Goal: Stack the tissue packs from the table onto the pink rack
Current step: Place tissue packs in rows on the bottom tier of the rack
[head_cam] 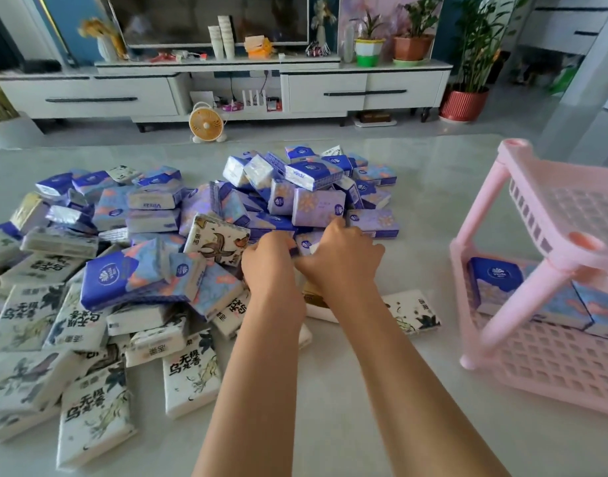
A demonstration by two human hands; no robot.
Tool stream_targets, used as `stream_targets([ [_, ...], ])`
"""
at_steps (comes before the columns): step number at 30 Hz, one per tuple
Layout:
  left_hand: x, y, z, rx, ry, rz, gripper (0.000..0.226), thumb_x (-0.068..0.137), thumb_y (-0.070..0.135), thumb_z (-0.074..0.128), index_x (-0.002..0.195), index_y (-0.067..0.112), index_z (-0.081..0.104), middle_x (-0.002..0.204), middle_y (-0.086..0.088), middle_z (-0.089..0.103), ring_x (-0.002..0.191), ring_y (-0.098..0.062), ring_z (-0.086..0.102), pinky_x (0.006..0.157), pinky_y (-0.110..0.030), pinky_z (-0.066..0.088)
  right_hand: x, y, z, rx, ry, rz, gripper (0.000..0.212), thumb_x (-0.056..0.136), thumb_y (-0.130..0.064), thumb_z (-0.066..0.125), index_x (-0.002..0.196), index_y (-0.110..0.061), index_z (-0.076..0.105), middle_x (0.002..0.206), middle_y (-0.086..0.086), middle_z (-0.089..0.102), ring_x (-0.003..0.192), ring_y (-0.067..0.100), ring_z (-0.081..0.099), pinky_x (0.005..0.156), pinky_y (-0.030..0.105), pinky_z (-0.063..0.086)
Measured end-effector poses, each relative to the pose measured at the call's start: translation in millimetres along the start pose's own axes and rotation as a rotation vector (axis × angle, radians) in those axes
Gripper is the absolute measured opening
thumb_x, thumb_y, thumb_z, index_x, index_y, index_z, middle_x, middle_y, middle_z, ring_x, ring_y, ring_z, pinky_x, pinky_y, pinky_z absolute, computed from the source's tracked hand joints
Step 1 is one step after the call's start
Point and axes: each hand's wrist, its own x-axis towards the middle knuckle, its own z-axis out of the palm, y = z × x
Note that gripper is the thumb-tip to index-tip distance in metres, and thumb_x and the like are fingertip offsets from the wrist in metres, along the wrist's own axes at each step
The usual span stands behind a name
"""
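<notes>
Pick step: left hand [269, 261] and right hand [340, 258] curl fingers round blue tissue packs [304, 243] at the pile's near edge on the table [433, 187] — next, probably lift clear and carry right to the pink rack [523, 297], lower shelf barely filled.
</notes>
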Motion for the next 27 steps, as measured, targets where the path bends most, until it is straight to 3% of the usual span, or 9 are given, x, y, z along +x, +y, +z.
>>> stream_targets([
  [2, 0, -1, 2, -0.071, 0.076, -0.033, 0.015, 0.083, 0.001, 0.045, 0.074, 0.012, 0.048, 0.063, -0.002, 0.036, 0.055, -0.015, 0.029, 0.051, -0.028, 0.025, -2, 5, -5, 0.055, 0.005, 0.002, 0.063, 0.075, -0.046, 0.066, 0.121, -0.01, 0.041, 0.12, 0.012, 0.054, 0.114, 0.031, 0.047, 0.09, 0.04, 0.034],
  [5, -5, 1, 5, -0.144, 0.153, -0.015, 0.025, 0.084, 0.002, 0.045, 0.105, 0.003, 0.057, 0.063, -0.001, 0.038, 0.051, -0.014, 0.029, 0.048, -0.025, 0.025, -3, 15, -12, 0.168, -0.054, 0.022, 0.066, 0.073, -0.042, 0.068, 0.124, -0.012, 0.04, 0.123, 0.01, 0.053, 0.117, 0.031, 0.044, 0.091, 0.041, 0.033],
  [7, -10, 4, 5, -0.122, 0.137, -0.031, 0.01, 0.086, 0.003, 0.045, 0.085, 0.009, 0.053, 0.063, -0.002, 0.036, 0.052, -0.014, 0.029, 0.049, -0.025, 0.025, -2, 24, -18, 0.257, -0.083, 0.022, 0.068, 0.072, -0.041, 0.069, 0.127, -0.015, 0.039, 0.126, 0.008, 0.052, 0.119, 0.03, 0.043, 0.093, 0.042, 0.034],
  [9, -14, 8, 3, -0.107, 0.123, -0.072, 0.03, 0.087, 0.002, 0.044, 0.064, 0.018, 0.032, 0.062, -0.003, 0.03, 0.053, -0.015, 0.024, 0.05, -0.025, 0.023, -1, 33, -25, 0.374, -0.054, -0.013, 0.064, 0.071, -0.039, 0.069, 0.125, -0.017, 0.042, 0.125, 0.006, 0.052, 0.116, 0.027, 0.047, 0.095, 0.041, 0.04],
  [11, -19, 9, 3, -0.093, 0.103, -0.081, 0.028, 0.087, 0.004, 0.045, 0.064, 0.016, 0.033, 0.065, -0.003, 0.033, 0.054, -0.014, 0.026, 0.049, -0.025, 0.024, -1, 39, -33, 0.519, 0.0, -0.059, 0.06, 0.072, -0.035, 0.069, 0.124, -0.017, 0.045, 0.123, 0.004, 0.053, 0.112, 0.022, 0.05, 0.091, 0.035, 0.044],
  [14, -27, 6, 0, -0.112, 0.096, -0.04, 0.005, 0.084, 0.007, 0.046, 0.083, 0.009, 0.051, 0.086, -0.003, 0.049, 0.056, -0.015, 0.033, 0.048, -0.024, 0.026, -5, 41, -40, 0.768, 0.044, -0.073, 0.054, 0.072, -0.029, 0.072, 0.12, -0.019, 0.05, 0.117, -0.002, 0.056, 0.104, 0.013, 0.054, 0.084, 0.027, 0.045],
  [17, -33, -4, -2, -0.122, 0.107, 0.146, 0.029, 0.082, 0.01, 0.049, 0.11, 0.004, 0.057, 0.118, -0.012, 0.054, 0.061, -0.014, 0.042, 0.052, -0.024, 0.032, -13, 40, -44, 0.909, 0.007, -0.071, 0.049, 0.072, -0.026, 0.071, 0.116, -0.022, 0.052, 0.115, -0.003, 0.058, 0.105, 0.013, 0.056, 0.089, 0.031, 0.049],
  [21, -45, -10, -11, -0.112, 0.203, 0.409, 0.021, 0.083, 0.01, 0.059, 0.083, 0.028, 0.048, 0.091, 0.0, 0.05, 0.07, -0.012, 0.046, 0.068, -0.022, 0.038, -32, 40, -50, 0.916, -0.018, -0.131, 0.044, 0.073, -0.023, 0.072, 0.111, -0.026, 0.052, 0.111, -0.006, 0.059, 0.099, 0.008, 0.057, 0.086, 0.027, 0.049],
  [27, -68, -10, -21, -0.186, 0.141, 0.396, 0.025, 0.084, 0.003, 0.046, 0.08, 0.028, 0.045, 0.075, 0.005, 0.05, 0.061, -0.01, 0.051, 0.07, -0.033, 0.049, -78, 55, -74, 0.967, -0.066, -0.158, 0.042, 0.07, -0.026, 0.073, 0.109, -0.027, 0.058, 0.102, -0.015, 0.062, 0.091, 0.0, 0.058, 0.086, 0.025, 0.05],
])
